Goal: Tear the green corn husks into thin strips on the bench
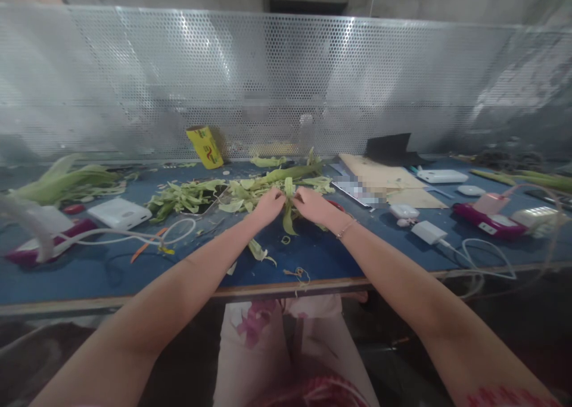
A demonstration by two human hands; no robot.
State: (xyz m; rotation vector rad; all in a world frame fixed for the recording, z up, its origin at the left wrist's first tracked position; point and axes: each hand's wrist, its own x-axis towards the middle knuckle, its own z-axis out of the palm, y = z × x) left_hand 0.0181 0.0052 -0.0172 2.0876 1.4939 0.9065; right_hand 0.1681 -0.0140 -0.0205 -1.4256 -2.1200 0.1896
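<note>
Over the middle of the blue table, my left hand (269, 205) and my right hand (310, 205) are close together with fingers pinched. Between them is a pale green husk strip (289, 219), its lower end hanging toward me; it looks like corn husk. Both hands grip its upper part, though the fingertips are small and partly hidden. Just behind my hands lies a heap of husk pieces (241, 193). To the left is a pile of narrow husk strips (185, 197). A loose husk scrap (259, 251) lies nearer the front edge.
Large husk leaves (67, 177) lie far left, near a white power box (120, 213) and cables. A yellow carton (205, 148) leans by the perforated metal screen (304, 67). Brown paper (379, 171), a phone (353, 193), a charger (429, 232) and a purple power strip (487, 221) occupy the right.
</note>
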